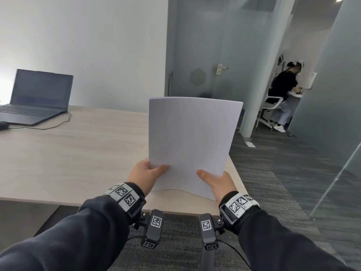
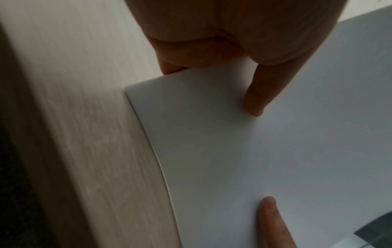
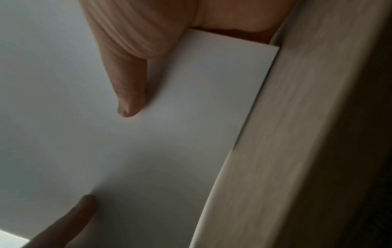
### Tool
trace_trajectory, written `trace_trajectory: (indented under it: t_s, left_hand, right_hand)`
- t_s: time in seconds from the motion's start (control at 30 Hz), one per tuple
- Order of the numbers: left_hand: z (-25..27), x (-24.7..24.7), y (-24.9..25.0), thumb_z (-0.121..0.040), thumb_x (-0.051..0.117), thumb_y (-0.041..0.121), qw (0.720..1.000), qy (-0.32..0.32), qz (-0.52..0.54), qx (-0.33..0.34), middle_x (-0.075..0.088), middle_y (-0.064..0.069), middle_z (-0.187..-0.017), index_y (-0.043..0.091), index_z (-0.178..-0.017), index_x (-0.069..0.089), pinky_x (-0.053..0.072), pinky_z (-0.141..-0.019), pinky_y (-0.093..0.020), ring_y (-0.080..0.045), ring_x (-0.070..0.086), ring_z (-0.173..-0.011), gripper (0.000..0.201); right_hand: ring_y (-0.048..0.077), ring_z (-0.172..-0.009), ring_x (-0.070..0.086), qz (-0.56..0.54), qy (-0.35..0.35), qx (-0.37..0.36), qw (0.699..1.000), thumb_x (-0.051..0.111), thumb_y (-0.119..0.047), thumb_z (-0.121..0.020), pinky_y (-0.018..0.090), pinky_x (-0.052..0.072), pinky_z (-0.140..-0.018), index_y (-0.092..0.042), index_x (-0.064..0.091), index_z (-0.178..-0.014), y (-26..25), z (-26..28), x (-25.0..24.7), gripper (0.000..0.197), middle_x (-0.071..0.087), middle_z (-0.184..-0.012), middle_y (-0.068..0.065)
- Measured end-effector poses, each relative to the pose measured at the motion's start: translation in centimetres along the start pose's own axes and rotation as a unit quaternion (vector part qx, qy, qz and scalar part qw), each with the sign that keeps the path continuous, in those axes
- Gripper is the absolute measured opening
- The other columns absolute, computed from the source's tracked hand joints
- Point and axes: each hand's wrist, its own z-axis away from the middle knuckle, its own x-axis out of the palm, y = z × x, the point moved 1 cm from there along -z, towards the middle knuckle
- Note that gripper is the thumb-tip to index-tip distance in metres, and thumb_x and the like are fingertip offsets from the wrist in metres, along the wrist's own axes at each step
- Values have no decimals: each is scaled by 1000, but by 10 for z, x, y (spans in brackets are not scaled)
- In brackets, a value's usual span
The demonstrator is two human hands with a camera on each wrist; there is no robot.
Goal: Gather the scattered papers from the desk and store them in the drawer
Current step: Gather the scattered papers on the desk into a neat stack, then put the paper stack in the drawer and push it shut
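Note:
A stack of blank white papers [image 1: 191, 141] stands nearly upright above the desk's near right corner, bowed a little. My left hand [image 1: 148, 173] pinches its lower left corner, thumb on the front face. My right hand [image 1: 216, 180] pinches the lower right corner the same way. In the left wrist view the papers [image 2: 265, 151] fill the right side, with my thumb [image 2: 256, 95] pressed on them. In the right wrist view the papers [image 3: 127, 151] lie under my right thumb [image 3: 129, 94]. The fingers behind the sheets are hidden. No drawer is in view.
The light wooden desk [image 1: 78, 149] stretches left and away. An open dark laptop [image 1: 37, 96] with a cable sits at its far left. A grey door [image 1: 205, 55] and glass partitions stand beyond. A seated person [image 1: 281, 94] works at the far right. Grey carpet [image 1: 273, 173] lies right of the desk.

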Motion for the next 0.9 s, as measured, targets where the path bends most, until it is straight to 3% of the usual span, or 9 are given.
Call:
trace_trajectory:
  t_s: [0.2,0.33,0.5,0.6,0.67,0.73,0.8,0.9]
  left_hand:
    - [20,-34,13,-77,80,24,999,34,14,14,79,1,-94,15,-101,73,58,-83,-39,-19,75,-89,27]
    - [49,-74,17,-85,76,17,996,89,4,17,78,2,-93,14,-103,71,56,-74,-30,-17,75,-86,19]
    - [99,-142,25,-82,77,16,987,159,-9,13,78,2,-94,22,-97,68,58,-82,-38,-19,74,-88,19]
    - [140,-192,29,-70,78,22,984,180,5,1,78,-4,-102,20,-103,69,57,-89,-45,-26,74,-95,34]
    - [171,-224,27,-71,79,16,981,192,30,-16,78,-9,-103,16,-103,71,57,-88,-48,-32,73,-96,34]
    - [206,-253,26,-77,77,5,976,211,41,-33,79,-7,-93,10,-100,71,61,-73,-36,-28,74,-85,24]
    - [242,-275,27,-74,78,14,971,228,36,-69,77,-7,-90,8,-101,69,56,-55,-28,-25,71,-75,29]
    - [291,-303,21,-68,75,27,956,263,42,-123,69,-19,-95,5,-106,67,47,-38,-24,-36,58,-80,45]
  right_hand:
    - [1,-84,73,28,-24,-21,999,83,-24,-80,15,50,-75,-18,75,-95,-13,11,23,18,79,-89,-12]
    - [-2,-77,72,45,-70,-43,996,82,-22,-81,8,50,-66,-18,76,-86,-18,28,62,9,77,-79,-16]
    - [5,-78,74,33,-143,-38,988,81,-26,-81,19,54,-68,-19,77,-87,-25,56,131,10,78,-82,-12]
    - [11,-76,76,15,-194,-16,981,81,-25,-81,25,56,-69,-16,77,-87,-27,78,176,12,79,-81,-8]
    - [18,-80,76,2,-228,-5,974,83,-25,-79,33,59,-76,-12,77,-88,-26,96,209,17,80,-84,-2]
    - [23,-83,76,-8,-259,9,966,83,-25,-79,40,60,-83,-10,77,-91,-25,115,242,20,80,-88,2]
    - [25,-84,76,-20,-290,23,956,83,-27,-79,44,60,-86,-8,76,-94,-24,136,274,25,80,-90,4]
    - [28,-86,76,-24,-338,43,940,84,-31,-77,49,59,-88,-7,76,-94,-23,169,317,31,79,-91,6]
